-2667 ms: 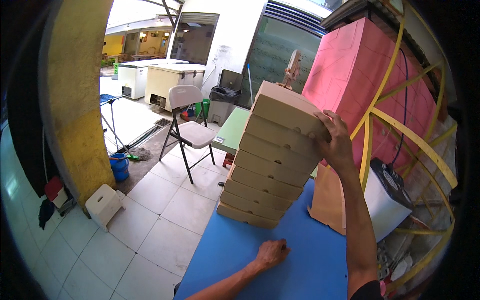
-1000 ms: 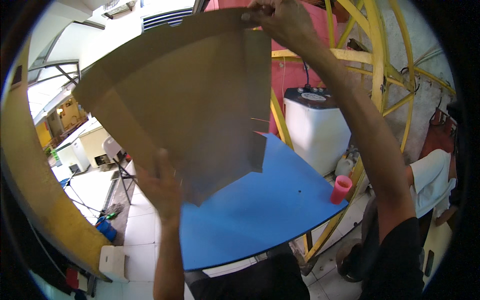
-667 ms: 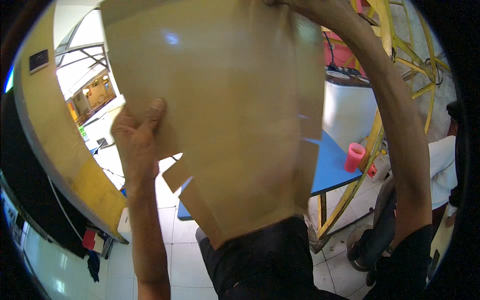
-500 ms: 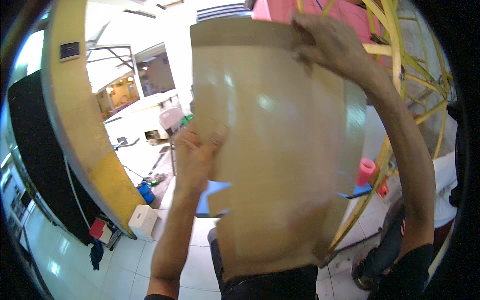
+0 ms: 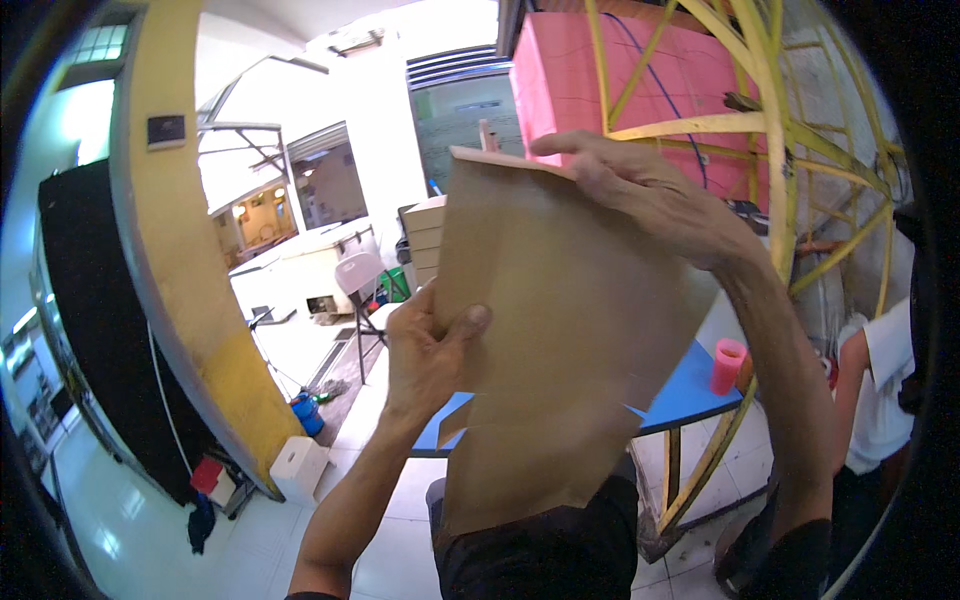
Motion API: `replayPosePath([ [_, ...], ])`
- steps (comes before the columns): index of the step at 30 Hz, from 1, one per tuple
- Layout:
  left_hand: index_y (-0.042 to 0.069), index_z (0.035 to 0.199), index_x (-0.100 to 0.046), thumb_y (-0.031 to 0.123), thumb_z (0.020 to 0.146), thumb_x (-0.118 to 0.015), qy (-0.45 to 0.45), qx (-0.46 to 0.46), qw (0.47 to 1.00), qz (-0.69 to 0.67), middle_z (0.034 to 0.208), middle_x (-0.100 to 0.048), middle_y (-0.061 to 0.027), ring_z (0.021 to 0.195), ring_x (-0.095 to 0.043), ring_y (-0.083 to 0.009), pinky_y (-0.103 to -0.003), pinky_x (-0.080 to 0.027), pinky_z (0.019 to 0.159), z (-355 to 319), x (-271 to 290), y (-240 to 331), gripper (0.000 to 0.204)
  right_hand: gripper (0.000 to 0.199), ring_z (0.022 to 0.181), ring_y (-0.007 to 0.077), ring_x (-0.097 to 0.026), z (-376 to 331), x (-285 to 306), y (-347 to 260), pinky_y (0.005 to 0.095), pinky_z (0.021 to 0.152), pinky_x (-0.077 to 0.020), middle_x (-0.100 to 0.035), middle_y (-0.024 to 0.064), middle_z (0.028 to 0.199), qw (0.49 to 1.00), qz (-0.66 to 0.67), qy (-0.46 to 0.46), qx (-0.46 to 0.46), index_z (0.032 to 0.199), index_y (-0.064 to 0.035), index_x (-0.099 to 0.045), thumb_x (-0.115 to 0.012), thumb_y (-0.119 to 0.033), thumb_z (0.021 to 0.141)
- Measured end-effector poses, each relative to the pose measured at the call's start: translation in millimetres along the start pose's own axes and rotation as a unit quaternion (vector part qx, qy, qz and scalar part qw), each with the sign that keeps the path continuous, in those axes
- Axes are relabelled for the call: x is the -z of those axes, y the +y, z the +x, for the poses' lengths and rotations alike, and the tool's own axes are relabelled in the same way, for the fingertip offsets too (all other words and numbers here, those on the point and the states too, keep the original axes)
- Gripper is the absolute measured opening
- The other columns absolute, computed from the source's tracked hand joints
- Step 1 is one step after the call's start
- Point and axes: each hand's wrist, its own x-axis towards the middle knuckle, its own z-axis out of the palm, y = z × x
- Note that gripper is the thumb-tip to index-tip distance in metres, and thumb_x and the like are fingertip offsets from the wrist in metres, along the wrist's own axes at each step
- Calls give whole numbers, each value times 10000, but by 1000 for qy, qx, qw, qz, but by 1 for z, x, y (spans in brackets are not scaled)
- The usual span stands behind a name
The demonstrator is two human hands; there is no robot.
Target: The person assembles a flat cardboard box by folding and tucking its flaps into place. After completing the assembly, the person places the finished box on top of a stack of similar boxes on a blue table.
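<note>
1. 1 flat sheet of brown cardboard (image 5: 560,340), an unfolded box blank with cut flaps at its lower edge, is held upright in the air in front of the person's chest, above the blue table (image 5: 690,395) and not touching it.
2. The left hand (image 5: 430,345) is closed on the sheet's left edge at mid-height, thumb on the near face, fingers wrapped behind.
3. The right hand (image 5: 640,190) grips the top edge near the upper right corner, fingers curled over the rim; the forearm runs down the right side of the sheet.
4. Judgement: the step in hand looks like squaring up the blank before folding. The next move would call for both hands to shift to the crease lines, which lie low on the sheet; the flaps hang free and could buckle.
5. Behind the sheet, a stack of similar tan boxes (image 5: 425,240) stands near a folding chair (image 5: 360,275).
6. A pink cup (image 5: 727,365) sits on the table's right end, beside a yellow metal frame (image 5: 790,200).
7. Another person in a white shirt (image 5: 885,390) stands at the far right, well apart from the sheet.
</note>
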Motion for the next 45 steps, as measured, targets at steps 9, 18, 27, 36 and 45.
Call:
replayPosePath([
  [9,-6,1225,-619,216,958,-697,-32,32,999,6,1118,-699,-84,1002,-643,-125,-305,-520,882,-2,-10,7,356,267,798,145,-654,4,-13,17,319,744,-511,-699,73,813,996,-82,31,-32,1013,-4,-715,-663,-250,921],
  [18,15,938,-699,186,874,-730,-82,-130,902,403,865,-699,-93,841,-673,-177,-316,-528,801,-2,20,116,186,204,742,356,-709,-42,-79,-32,478,685,-556,-683,187,744,977,-190,59,82,817,-34,-699,-676,-237,813],
  [27,26,787,-671,140,861,-669,-37,-96,773,626,754,-652,-75,746,-561,-223,-352,-393,805,-49,18,168,135,258,739,333,-729,-62,-84,-69,450,612,-577,-700,170,741,973,-156,110,129,794,-50,-742,-691,-301,762],
  [36,37,766,-665,197,860,-680,-71,-108,737,663,704,-591,-71,768,-459,-224,-344,-354,780,-43,59,170,186,206,746,321,-718,-89,-66,-30,449,621,-571,-691,161,777,964,-250,48,73,974,-18,-686,-626,-140,820],
  [45,51,882,-645,151,881,-720,-44,-85,753,651,788,-607,10,786,-449,-150,-300,-367,755,-29,103,158,125,125,747,303,-710,-109,-34,5,427,669,-556,-705,131,811,960,-281,22,2,906,-73,-703,-636,-143,828],
])
